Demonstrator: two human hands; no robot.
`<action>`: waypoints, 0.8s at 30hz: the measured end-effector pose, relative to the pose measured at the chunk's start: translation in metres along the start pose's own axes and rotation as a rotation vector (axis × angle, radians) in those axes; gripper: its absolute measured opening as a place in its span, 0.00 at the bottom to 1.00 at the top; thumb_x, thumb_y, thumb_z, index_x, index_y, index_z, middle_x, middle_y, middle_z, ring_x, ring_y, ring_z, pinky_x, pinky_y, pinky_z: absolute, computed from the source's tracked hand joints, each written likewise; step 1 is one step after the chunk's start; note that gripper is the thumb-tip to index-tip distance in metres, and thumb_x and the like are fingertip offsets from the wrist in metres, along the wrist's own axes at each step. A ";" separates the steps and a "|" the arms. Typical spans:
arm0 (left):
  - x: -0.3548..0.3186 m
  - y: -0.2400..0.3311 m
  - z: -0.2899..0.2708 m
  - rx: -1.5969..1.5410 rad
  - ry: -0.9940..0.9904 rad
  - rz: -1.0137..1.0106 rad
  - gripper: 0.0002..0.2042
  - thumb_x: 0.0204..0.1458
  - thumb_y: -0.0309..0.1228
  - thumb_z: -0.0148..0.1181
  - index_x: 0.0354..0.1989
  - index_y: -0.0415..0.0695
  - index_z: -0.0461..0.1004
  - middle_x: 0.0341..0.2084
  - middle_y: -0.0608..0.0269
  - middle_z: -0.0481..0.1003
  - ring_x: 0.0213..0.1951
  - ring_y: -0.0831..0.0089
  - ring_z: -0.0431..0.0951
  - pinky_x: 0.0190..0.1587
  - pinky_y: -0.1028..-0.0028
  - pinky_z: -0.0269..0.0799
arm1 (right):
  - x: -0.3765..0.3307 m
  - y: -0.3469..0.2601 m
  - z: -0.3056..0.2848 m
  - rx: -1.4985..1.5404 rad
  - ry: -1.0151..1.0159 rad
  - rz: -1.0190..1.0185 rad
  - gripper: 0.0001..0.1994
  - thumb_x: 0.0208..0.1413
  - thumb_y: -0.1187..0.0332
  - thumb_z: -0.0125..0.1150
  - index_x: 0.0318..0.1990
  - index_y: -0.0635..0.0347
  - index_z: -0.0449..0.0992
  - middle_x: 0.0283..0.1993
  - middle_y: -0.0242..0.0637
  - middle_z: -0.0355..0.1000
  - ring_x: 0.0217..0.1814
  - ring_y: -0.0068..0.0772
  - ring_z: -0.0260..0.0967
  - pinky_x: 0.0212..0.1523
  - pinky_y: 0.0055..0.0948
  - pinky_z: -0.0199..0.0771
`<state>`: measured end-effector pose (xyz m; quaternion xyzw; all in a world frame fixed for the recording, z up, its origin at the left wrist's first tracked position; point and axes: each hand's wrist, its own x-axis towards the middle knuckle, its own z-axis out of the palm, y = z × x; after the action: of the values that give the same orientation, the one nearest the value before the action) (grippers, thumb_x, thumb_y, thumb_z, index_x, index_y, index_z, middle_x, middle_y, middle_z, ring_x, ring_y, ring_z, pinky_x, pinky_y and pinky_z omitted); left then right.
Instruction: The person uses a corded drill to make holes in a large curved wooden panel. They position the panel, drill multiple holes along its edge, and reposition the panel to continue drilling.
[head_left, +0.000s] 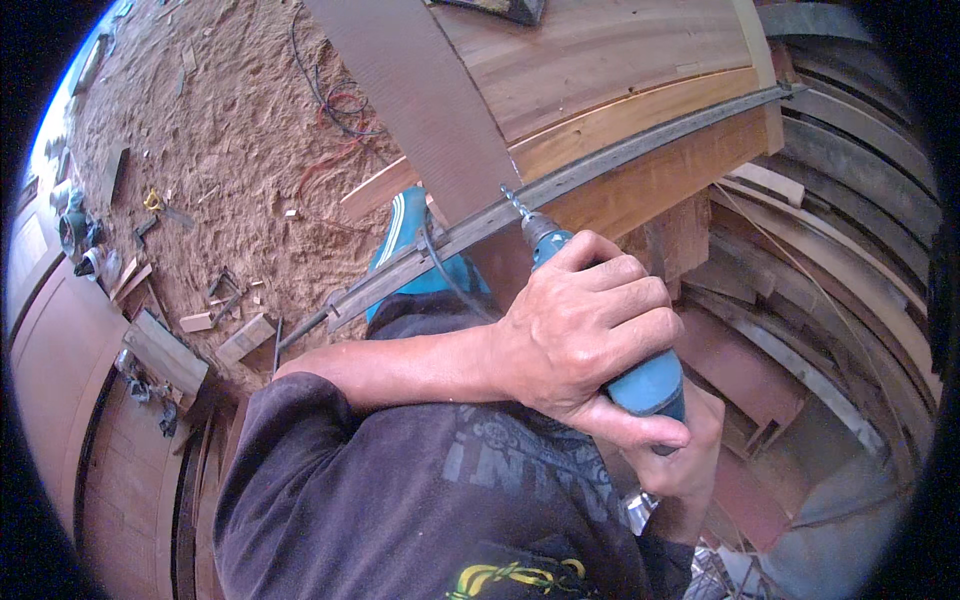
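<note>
Both hands hold a blue power drill, which points up and to the left. My left hand wraps over the top of its body, with the thumb by the rear end. Lower down, my right hand closes round the handle, partly hidden behind the drill and my left hand. A twist bit sits in the chuck, its tip over the corner of a brown board; I cannot tell whether it touches. A long bar clamp runs along the work's near edge, close to the bit.
Wooden panels lie beyond the clamp. Stacked timber fills the right side. Thin cables and offcuts lie on the sawdust-covered ground at left. A dark cord hangs near my left forearm. Large panels stand far left.
</note>
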<state>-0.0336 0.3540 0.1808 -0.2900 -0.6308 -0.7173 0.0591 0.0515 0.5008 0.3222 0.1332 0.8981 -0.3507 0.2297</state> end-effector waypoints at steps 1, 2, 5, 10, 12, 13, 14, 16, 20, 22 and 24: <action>0.001 0.000 0.000 -0.003 0.003 -0.002 0.33 0.50 0.68 0.70 0.35 0.45 0.76 0.29 0.61 0.72 0.31 0.62 0.74 0.41 0.61 0.66 | 0.000 0.001 -0.002 -0.007 -0.010 -0.002 0.18 0.52 0.61 0.72 0.40 0.67 0.77 0.31 0.46 0.74 0.30 0.46 0.75 0.36 0.41 0.75; 0.001 -0.001 0.000 -0.008 0.005 -0.001 0.33 0.50 0.68 0.70 0.35 0.45 0.76 0.30 0.61 0.72 0.31 0.62 0.74 0.41 0.61 0.66 | 0.000 0.002 -0.004 -0.014 -0.020 -0.005 0.18 0.52 0.60 0.72 0.40 0.68 0.77 0.31 0.46 0.73 0.30 0.45 0.74 0.36 0.41 0.75; 0.004 -0.002 -0.002 -0.017 0.003 -0.012 0.32 0.50 0.67 0.70 0.35 0.45 0.76 0.29 0.61 0.72 0.31 0.62 0.74 0.40 0.61 0.66 | 0.001 -0.003 -0.007 -0.050 -0.030 0.037 0.19 0.53 0.60 0.72 0.41 0.68 0.77 0.31 0.46 0.74 0.30 0.44 0.75 0.36 0.41 0.75; 0.007 -0.002 -0.003 -0.035 0.024 -0.031 0.32 0.50 0.67 0.71 0.34 0.45 0.76 0.29 0.61 0.72 0.30 0.63 0.74 0.40 0.61 0.65 | 0.008 -0.011 -0.011 -0.047 -0.043 0.048 0.16 0.47 0.65 0.75 0.41 0.63 0.79 0.33 0.52 0.77 0.35 0.61 0.80 0.37 0.48 0.79; 0.008 -0.004 -0.004 -0.050 0.034 -0.034 0.32 0.50 0.67 0.71 0.33 0.45 0.76 0.28 0.62 0.72 0.30 0.63 0.74 0.39 0.61 0.65 | 0.008 -0.014 -0.011 -0.070 -0.041 0.047 0.17 0.47 0.64 0.75 0.40 0.64 0.79 0.32 0.52 0.77 0.35 0.61 0.80 0.38 0.48 0.78; 0.009 -0.004 -0.003 -0.048 0.036 -0.035 0.32 0.50 0.66 0.71 0.33 0.45 0.76 0.28 0.62 0.72 0.30 0.63 0.73 0.39 0.62 0.65 | 0.009 -0.012 -0.012 -0.075 -0.046 0.040 0.17 0.47 0.64 0.75 0.41 0.64 0.79 0.32 0.52 0.76 0.35 0.62 0.80 0.38 0.48 0.78; 0.009 -0.004 -0.003 -0.042 0.031 -0.038 0.32 0.50 0.66 0.71 0.33 0.45 0.76 0.28 0.62 0.72 0.30 0.63 0.73 0.39 0.62 0.65 | 0.010 -0.011 -0.013 -0.080 -0.052 0.033 0.17 0.47 0.64 0.75 0.41 0.64 0.79 0.32 0.52 0.76 0.35 0.62 0.79 0.38 0.48 0.78; 0.010 -0.004 -0.003 -0.039 0.030 -0.046 0.31 0.50 0.66 0.71 0.33 0.45 0.76 0.28 0.62 0.71 0.30 0.63 0.73 0.39 0.62 0.65 | 0.011 -0.011 -0.015 -0.074 -0.056 0.032 0.17 0.47 0.64 0.75 0.41 0.64 0.79 0.33 0.52 0.76 0.35 0.62 0.79 0.38 0.48 0.78; 0.012 -0.005 -0.004 -0.037 0.044 -0.052 0.31 0.50 0.66 0.71 0.33 0.45 0.76 0.27 0.63 0.71 0.30 0.63 0.73 0.39 0.62 0.64 | 0.015 -0.013 -0.018 -0.088 -0.083 0.034 0.17 0.48 0.63 0.75 0.41 0.64 0.79 0.34 0.53 0.77 0.36 0.62 0.79 0.39 0.47 0.79; 0.012 -0.004 -0.006 -0.039 0.023 -0.058 0.30 0.50 0.64 0.72 0.35 0.45 0.77 0.29 0.63 0.73 0.30 0.63 0.75 0.39 0.62 0.65 | 0.017 -0.017 -0.018 -0.080 -0.084 0.046 0.18 0.48 0.63 0.75 0.42 0.65 0.79 0.34 0.53 0.77 0.37 0.62 0.79 0.40 0.47 0.79; 0.012 -0.004 -0.011 -0.054 -0.025 -0.075 0.29 0.48 0.62 0.74 0.40 0.45 0.81 0.31 0.64 0.77 0.32 0.62 0.78 0.41 0.62 0.66 | 0.019 -0.022 -0.018 -0.081 -0.091 0.067 0.18 0.48 0.63 0.76 0.42 0.65 0.80 0.35 0.53 0.77 0.37 0.62 0.80 0.40 0.47 0.79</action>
<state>-0.0486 0.3479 0.1826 -0.2767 -0.6225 -0.7319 0.0164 0.0208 0.4995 0.3368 0.1378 0.8952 -0.3120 0.2869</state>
